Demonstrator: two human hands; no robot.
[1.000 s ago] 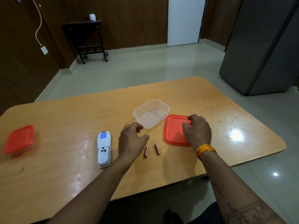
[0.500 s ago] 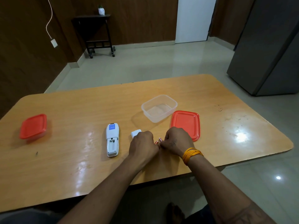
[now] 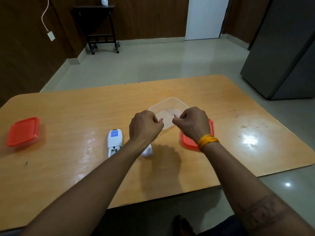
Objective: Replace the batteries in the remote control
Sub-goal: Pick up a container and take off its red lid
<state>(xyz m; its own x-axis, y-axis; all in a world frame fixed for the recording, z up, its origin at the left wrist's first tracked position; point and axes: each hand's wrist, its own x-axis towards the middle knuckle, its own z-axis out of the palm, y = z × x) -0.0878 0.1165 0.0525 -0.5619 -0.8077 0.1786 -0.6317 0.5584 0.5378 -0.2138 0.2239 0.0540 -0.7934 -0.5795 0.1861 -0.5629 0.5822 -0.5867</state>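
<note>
Wooden table (image 3: 85,167): each hand (left (image 3: 144,128), right (image 3: 191,124)) pinches a battery.

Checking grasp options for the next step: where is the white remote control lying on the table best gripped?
Grip the white remote control across its long sides at mid-body, coming from above. It lies flat, back up, with the open battery bay at its near end; that keeps fingers off the bay. The left hand is closest.

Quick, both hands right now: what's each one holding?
Left hand: closed, pinching a battery.
Right hand: closed, pinching a second battery.
</note>
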